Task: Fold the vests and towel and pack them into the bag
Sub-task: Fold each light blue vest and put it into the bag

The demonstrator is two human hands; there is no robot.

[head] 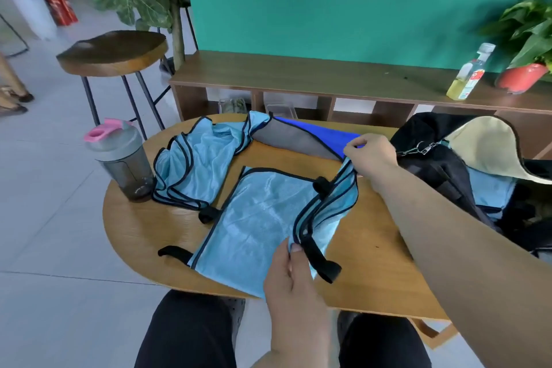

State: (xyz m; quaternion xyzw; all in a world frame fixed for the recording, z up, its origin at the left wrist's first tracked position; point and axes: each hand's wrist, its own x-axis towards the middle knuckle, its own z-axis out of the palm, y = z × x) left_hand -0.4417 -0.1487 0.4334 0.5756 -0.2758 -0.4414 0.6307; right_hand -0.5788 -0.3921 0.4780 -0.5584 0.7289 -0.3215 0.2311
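Light-blue vest (263, 218): shiny fabric with dark trim, lying mostly flat in the middle of the wooden counter (373, 248). Its right side is lifted up and bunched into a ridge running from near to far.
Left hand (292, 275): thumb and fingers pinching the near end of that lifted edge, right next to a black strap (321, 260) that flops down onto the counter.
Right hand (370, 155): pinching the far end of the same edge, up by the towel, with the bare forearm reaching in from the right.
Second vest (197, 164): same blue and dark trim, just a crumpled heap on the left side of the counter.
Towel (298, 140): grey on one face and bright blue on the other, lying along the far edge of the counter behind both vests. Its left end touches the crumpled one.
Bag (433, 164): black, open, sitting at the right edge of the counter. Something light blue is inside, but I honestly can't tell what it is, and a cream hat (490, 146) rests on top.
Shaker bottle (122, 158): smoky grey with a pink lid, upright at the left edge, just beside the crumpled vest.
Background: a wooden stool (113, 51) on the left and a low wooden shelf (298, 69) against a green wall, with a drink bottle (469, 72) and a potted plant (522, 75) on top.
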